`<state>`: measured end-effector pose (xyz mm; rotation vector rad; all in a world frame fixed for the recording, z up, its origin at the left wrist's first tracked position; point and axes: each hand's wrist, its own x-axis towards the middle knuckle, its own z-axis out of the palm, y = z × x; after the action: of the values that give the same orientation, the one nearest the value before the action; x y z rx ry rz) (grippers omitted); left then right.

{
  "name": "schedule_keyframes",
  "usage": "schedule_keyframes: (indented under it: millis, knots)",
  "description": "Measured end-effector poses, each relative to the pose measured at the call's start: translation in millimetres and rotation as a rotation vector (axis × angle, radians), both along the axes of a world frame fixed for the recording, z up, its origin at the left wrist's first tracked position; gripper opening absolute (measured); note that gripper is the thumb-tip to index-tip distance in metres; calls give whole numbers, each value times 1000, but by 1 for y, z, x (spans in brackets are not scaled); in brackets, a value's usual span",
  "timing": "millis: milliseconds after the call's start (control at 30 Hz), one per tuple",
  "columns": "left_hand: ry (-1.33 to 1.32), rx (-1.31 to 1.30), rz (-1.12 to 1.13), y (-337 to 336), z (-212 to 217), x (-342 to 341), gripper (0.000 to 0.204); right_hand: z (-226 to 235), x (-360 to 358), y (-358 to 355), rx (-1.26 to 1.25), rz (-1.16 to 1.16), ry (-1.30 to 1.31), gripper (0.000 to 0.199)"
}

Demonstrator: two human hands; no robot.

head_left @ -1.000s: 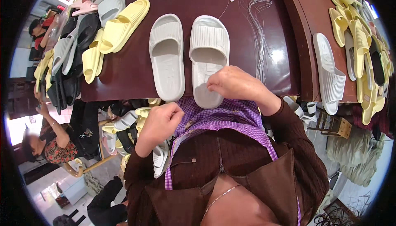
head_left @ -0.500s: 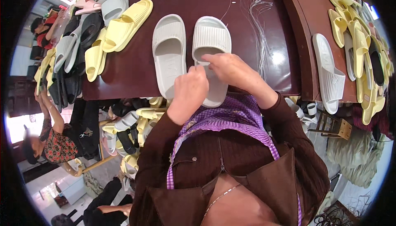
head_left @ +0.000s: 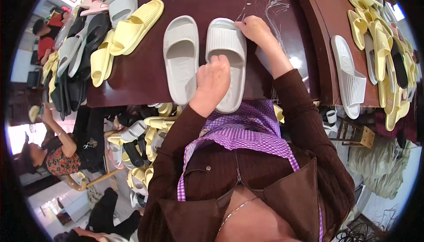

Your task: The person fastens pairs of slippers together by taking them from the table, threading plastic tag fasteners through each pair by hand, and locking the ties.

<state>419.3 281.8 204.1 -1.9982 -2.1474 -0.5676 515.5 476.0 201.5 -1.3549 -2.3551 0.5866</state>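
Observation:
Two light grey slide slippers lie side by side on the dark red table, toes pointing away from me. The left slipper is untouched. Over the right slipper, my left hand is closed, its fingertips at the opening under the ribbed strap. What it holds, if anything, is hidden. My right hand is pinched at the far right toe edge of that same slipper; anything between its fingers is too small to make out. Thin pale strands lie beyond this hand, partly covered by it and the forearm.
Yellow slippers and black and grey ones crowd the table's left side. A raised brown ledge at right carries one grey slipper and a yellow pile. More slippers lie below the table. A co-worker is at the left.
My right hand has moved from the strap opening to the right slipper's far toe edge. My left hand has shifted slightly right and away from me, onto the opening.

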Motion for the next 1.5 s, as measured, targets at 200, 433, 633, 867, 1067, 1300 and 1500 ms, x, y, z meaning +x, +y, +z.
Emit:
schedule_keyframes:
  millis: [200, 433, 633, 867, 1067, 1300, 1500]
  knots:
    - [69, 40, -15, -3, 3, -6, 4, -15, -15, 14, 94, 48, 115, 28]
    - [85, 219, -82, -21, 20, -17, 6, 5, -16, 6, 102, 38, 284, 21]
    - [106, 171, -55, -50, 36, -16, 8, 10, -14, -1, -55, 13, 319, 21]
    - [113, 32, -21, -69, 65, -2, 10, 5, -16, -8, -51, 65, 319, 18]
    - [-16, 109, -65, -52, 39, -25, 9, -7, -15, -2, -13, 75, 292, 17]
    - [-352, 109, -309, -34, 12, -64, 5, -1, -14, -2, -11, 96, 273, 17]
    - [-517, -11, -451, -28, 17, -70, 6, 1, -15, 0, 16, 105, 263, 16]
